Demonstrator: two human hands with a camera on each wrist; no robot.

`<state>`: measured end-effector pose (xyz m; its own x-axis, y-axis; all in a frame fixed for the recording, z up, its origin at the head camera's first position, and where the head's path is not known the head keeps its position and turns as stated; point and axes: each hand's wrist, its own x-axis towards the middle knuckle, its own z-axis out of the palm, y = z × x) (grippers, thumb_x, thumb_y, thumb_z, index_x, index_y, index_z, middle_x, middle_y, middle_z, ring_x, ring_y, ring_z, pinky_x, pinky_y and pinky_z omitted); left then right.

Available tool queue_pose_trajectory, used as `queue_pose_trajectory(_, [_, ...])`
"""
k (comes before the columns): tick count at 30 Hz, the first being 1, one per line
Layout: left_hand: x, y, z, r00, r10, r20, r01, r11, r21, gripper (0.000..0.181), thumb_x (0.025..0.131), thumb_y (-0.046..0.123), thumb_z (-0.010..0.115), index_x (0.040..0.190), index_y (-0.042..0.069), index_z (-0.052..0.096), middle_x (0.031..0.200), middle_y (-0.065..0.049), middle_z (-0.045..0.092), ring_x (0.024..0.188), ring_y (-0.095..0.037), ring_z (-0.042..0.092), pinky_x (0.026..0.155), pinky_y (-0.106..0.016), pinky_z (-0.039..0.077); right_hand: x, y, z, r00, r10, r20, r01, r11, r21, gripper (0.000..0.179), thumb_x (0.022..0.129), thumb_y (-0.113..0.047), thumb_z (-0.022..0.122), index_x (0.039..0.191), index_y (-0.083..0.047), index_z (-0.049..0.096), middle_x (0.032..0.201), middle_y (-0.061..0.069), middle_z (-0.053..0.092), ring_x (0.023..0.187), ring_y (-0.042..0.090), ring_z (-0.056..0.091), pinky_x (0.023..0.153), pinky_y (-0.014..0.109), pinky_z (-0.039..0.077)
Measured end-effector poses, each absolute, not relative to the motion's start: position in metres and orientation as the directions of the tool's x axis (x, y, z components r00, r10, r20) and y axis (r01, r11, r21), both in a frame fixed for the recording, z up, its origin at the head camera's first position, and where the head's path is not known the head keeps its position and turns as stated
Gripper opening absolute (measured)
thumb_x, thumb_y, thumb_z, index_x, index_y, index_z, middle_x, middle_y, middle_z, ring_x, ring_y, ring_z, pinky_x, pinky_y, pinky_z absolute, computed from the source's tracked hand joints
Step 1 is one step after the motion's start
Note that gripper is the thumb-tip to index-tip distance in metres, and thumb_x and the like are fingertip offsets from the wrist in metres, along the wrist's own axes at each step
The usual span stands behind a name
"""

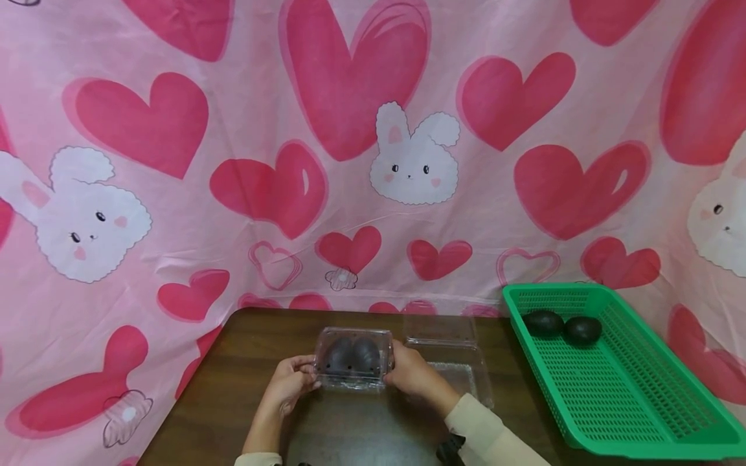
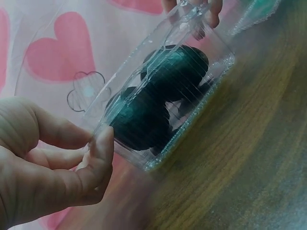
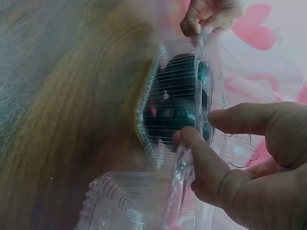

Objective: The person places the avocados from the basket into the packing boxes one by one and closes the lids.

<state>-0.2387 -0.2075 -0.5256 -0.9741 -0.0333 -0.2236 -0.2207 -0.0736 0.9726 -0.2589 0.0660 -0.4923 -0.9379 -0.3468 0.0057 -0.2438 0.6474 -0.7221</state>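
Observation:
A clear plastic clamshell box (image 1: 355,383) is held over the table, its lid down and two dark avocados (image 1: 338,356) side by side inside. My left hand (image 1: 289,382) pinches the box's left end between thumb and fingers. At the opposite end, my right hand (image 1: 410,369) grips the edge, thumb on one side and fingers on the other. The left wrist view shows both avocados (image 2: 139,117) through the wall, with the left thumb and fingertips at the rim. In the right wrist view, the right fingertips press the box's seam (image 3: 199,96).
Behind my right forearm lies another clear clamshell box (image 1: 460,375), its lid (image 1: 440,333) raised. To the right, a green plastic basket (image 1: 618,375) holds two dark avocados (image 1: 583,331). A pink heart-patterned cloth (image 1: 350,213) hangs behind the brown wooden table (image 1: 233,375).

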Motion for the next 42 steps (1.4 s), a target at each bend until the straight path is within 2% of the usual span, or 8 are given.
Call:
queue_pose_trajectory(11, [-0.2391,-0.2078,-0.5223,-0.975,-0.034,-0.221,-0.220,-0.047,0.974,0.042,0.087,-0.023,0.049,0.129,-0.022,0.047,0.079,-0.006,0.050,0.071,-0.016,0.051,0.065,-0.025,0.061,-0.2612,0.0657,-0.4888,-0.937,-0.350,-0.016,-0.227,0.643,-0.732,0.068,0.074,0.002,0.083,0.133,0.008,0.051,0.104,0.022,0.070,0.094,0.033,0.067,0.083,0.053,0.058])
queue_pose_trajectory(18, [-0.2390,-0.2074,-0.5220,-0.975,-0.034,-0.221,-0.220,-0.033,0.975,0.041,0.088,-0.023,0.050,0.128,-0.021,0.048,0.081,-0.006,0.049,0.072,-0.017,0.051,0.065,-0.025,0.061,-0.2616,0.0654,-0.4895,-0.932,-0.360,-0.045,-0.201,0.616,-0.762,0.071,0.076,0.006,0.081,0.139,0.007,0.048,0.114,0.024,0.069,0.101,0.034,0.065,0.095,0.059,0.055])
queue_pose_trajectory(20, [-0.2393,-0.2072,-0.5223,-0.975,-0.030,-0.219,-0.218,-0.037,0.975,0.041,0.088,-0.023,0.050,0.129,-0.021,0.047,0.080,-0.006,0.049,0.072,-0.016,0.050,0.065,-0.025,0.060,-0.2619,0.0649,-0.4900,-0.933,-0.358,-0.044,-0.200,0.616,-0.762,0.071,0.076,0.007,0.081,0.139,0.006,0.048,0.115,0.024,0.069,0.101,0.035,0.065,0.095,0.059,0.055])
queue_pose_trajectory(23, [-0.2398,-0.2067,-0.5225,-0.976,-0.030,-0.217,-0.215,-0.042,0.976,0.042,0.087,-0.024,0.049,0.129,-0.021,0.046,0.080,-0.005,0.048,0.071,-0.015,0.049,0.065,-0.025,0.059,-0.2628,0.0634,-0.4923,-0.936,-0.350,-0.024,-0.219,0.637,-0.739,0.070,0.074,0.007,0.081,0.137,0.006,0.049,0.113,0.023,0.069,0.101,0.035,0.066,0.091,0.056,0.057])
queue_pose_trajectory(30, [-0.2406,-0.2062,-0.5242,-0.978,-0.037,-0.206,-0.205,-0.043,0.978,0.042,0.085,-0.025,0.047,0.127,-0.023,0.046,0.078,-0.004,0.049,0.070,-0.013,0.049,0.063,-0.024,0.059,-0.2633,0.0611,-0.4963,-0.944,-0.329,-0.017,-0.219,0.666,-0.713,0.069,0.070,0.007,0.081,0.132,0.010,0.051,0.099,0.021,0.069,0.084,0.028,0.062,0.071,0.044,0.056])
queue_pose_trajectory(36, [-0.2411,-0.2058,-0.5249,-0.976,-0.052,-0.213,-0.210,-0.056,0.976,0.041,0.086,-0.023,0.047,0.128,-0.023,0.047,0.077,-0.003,0.050,0.071,-0.013,0.050,0.063,-0.023,0.059,-0.2631,0.0625,-0.4951,-0.935,-0.354,-0.010,-0.251,0.683,-0.685,0.061,0.076,0.003,0.081,0.129,0.009,0.053,0.101,0.020,0.069,0.083,0.028,0.060,0.071,0.044,0.055])
queue_pose_trajectory(42, [-0.2454,-0.2043,-0.5248,-0.977,-0.069,-0.202,-0.197,-0.068,0.978,0.041,0.086,-0.023,0.046,0.127,-0.023,0.047,0.076,-0.004,0.050,0.071,-0.013,0.050,0.062,-0.023,0.058,-0.2670,0.0628,-0.4949,-0.930,-0.367,-0.010,-0.257,0.670,-0.696,0.054,0.080,0.002,0.081,0.128,0.008,0.054,0.105,0.021,0.070,0.087,0.028,0.063,0.077,0.048,0.059])
